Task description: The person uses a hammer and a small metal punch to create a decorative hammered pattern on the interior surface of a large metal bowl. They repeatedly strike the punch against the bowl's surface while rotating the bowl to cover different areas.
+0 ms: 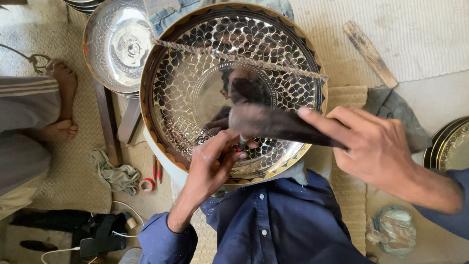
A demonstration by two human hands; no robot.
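Note:
A large shiny engraved metal tray with a petal pattern and a dark-and-gold rim rests tilted against my lap. My left hand pinches a small chisel upright on the tray's lower inner surface. My right hand grips a dark wooden mallet, whose head hovers just above the chisel's top. A twisted cord stretches across the tray's upper half.
A second engraved bowl lies at upper left on a stack. Another person's bare feet rest at left. A wooden stick, grey cloth, rag, tape roll, phone with cables and another tray surround me.

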